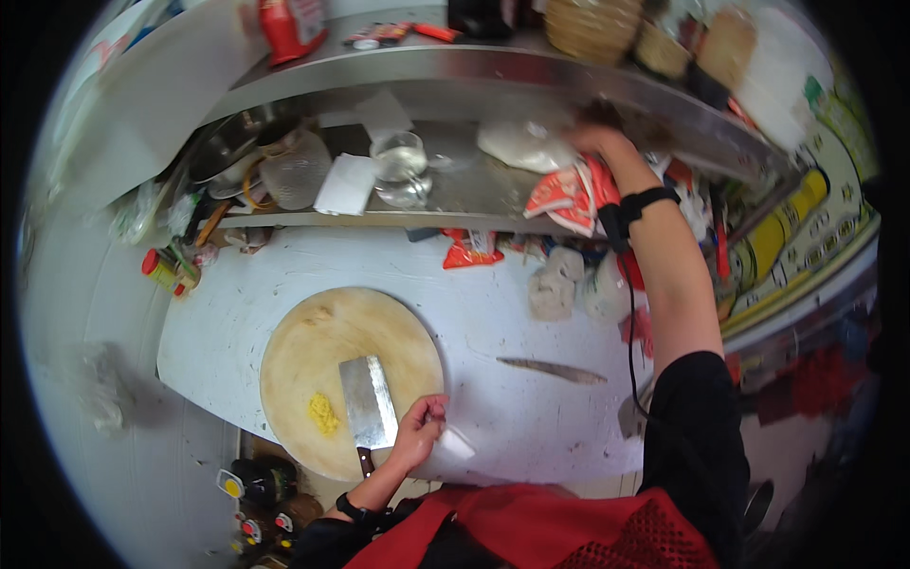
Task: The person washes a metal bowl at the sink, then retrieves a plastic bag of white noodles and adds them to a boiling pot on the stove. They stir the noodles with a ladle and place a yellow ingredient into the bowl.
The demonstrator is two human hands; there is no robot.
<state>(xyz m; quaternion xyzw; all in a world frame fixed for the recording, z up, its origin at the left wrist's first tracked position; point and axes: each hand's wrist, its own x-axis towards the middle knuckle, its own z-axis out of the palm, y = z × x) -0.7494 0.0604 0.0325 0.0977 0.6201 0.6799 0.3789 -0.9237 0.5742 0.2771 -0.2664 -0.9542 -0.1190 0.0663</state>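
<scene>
On a round chopping board (291, 341) lie a cleaver (368, 402) and a small heap of finely chopped yellow food (323, 414). My left hand (421, 432) hovers with loosely curled fingers by the board's right edge, beside the cleaver blade. A pale glossy patch shows just past its fingers; I cannot tell whether it is held. My right hand (597, 136) reaches onto the steel shelf and is blurred. It is at a clear plastic bag (527, 146) of white content, above a red and white packet (569, 195). Its fingertips are hard to make out.
A narrow knife blade (551, 370) lies on the white worktop (490, 313). On the steel shelf (466, 181) stand a clear jug (402, 171) and a white box (346, 183). A red packet (473, 249) lies under its edge. Large bottles (263, 480) stand below at left.
</scene>
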